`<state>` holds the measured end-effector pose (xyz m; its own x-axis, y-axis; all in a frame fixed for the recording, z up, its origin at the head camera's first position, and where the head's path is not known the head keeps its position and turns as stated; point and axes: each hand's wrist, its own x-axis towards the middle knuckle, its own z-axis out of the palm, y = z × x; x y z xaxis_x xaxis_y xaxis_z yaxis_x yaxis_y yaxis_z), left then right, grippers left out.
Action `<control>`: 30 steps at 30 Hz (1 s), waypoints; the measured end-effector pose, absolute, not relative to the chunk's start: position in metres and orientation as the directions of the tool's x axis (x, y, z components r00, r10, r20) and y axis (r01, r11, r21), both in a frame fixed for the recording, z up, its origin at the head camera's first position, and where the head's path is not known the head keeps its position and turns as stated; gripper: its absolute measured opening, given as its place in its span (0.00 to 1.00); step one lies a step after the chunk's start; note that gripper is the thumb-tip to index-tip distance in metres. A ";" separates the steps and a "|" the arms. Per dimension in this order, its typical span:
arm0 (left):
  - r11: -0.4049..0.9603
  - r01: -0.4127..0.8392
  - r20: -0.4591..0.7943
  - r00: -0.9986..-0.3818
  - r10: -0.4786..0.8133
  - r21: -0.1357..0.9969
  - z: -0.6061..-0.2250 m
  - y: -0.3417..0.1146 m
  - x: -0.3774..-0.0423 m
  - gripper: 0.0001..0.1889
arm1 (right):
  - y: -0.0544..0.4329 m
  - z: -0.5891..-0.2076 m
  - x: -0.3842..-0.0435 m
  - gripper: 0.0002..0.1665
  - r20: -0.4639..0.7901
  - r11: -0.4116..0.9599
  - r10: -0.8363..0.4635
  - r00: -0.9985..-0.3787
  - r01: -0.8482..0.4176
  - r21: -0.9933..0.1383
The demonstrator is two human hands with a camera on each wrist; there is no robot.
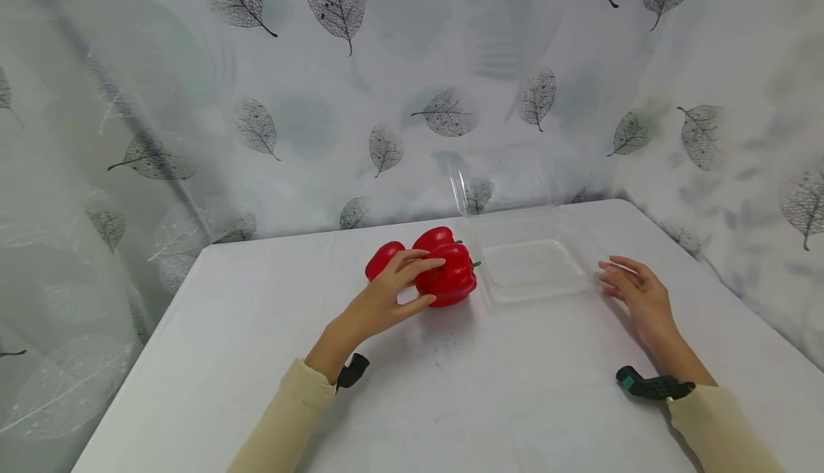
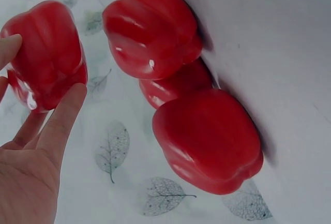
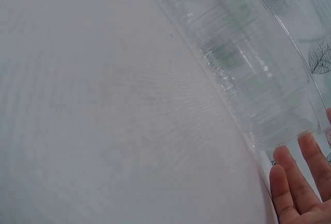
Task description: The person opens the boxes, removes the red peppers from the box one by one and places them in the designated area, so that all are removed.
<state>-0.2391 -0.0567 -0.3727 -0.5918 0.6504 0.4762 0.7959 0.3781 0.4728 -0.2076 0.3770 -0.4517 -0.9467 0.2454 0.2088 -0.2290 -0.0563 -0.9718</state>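
Note:
My left hand (image 1: 384, 294) holds a glossy red bell pepper (image 2: 49, 48) between thumb and fingers, its green stem facing right in the head view. Behind and beside it are more red bell peppers (image 2: 209, 141), partly hidden by the hand and each other in the head view; three show in the left wrist view. To their right stands a clear plastic clamshell container (image 1: 531, 290), its lid (image 1: 505, 183) raised at the back. My right hand (image 1: 640, 305) is at the container's right side, fingers relaxed; whether the fingertips touch it I cannot tell.
The white table (image 1: 412, 401) extends to a leaf-patterned curtain (image 1: 309, 115) behind and at the sides. Dark wrist-worn devices (image 1: 653, 385) sit at both cuffs. The table's right edge runs beyond my right hand.

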 end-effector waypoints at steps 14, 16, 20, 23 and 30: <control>0.395 0.778 0.469 -0.615 0.634 0.488 -0.376 -0.071 -0.234 0.30 | 0.378 -0.454 -0.207 0.18 0.217 -0.050 0.238 -0.947 -0.235 -0.971; 0.405 0.778 0.473 -0.618 0.628 0.479 -0.377 -0.075 -0.233 0.30 | 0.378 -0.453 -0.207 0.18 0.210 -0.053 0.234 -0.949 -0.228 -0.972; 0.419 0.781 0.481 -0.619 0.621 0.463 -0.380 -0.080 -0.232 0.30 | 0.378 -0.452 -0.207 0.18 0.199 -0.058 0.234 -0.952 -0.218 -0.974; 0.427 0.776 0.473 -0.625 0.622 0.464 -0.381 -0.085 -0.231 0.31 | 0.378 -0.451 -0.207 0.18 0.192 -0.059 0.240 -0.952 -0.212 -0.975; 0.453 0.752 0.446 -0.653 0.612 0.479 -0.383 -0.096 -0.226 0.32 | 0.377 -0.452 -0.206 0.17 0.194 -0.051 0.242 -0.951 -0.212 -0.976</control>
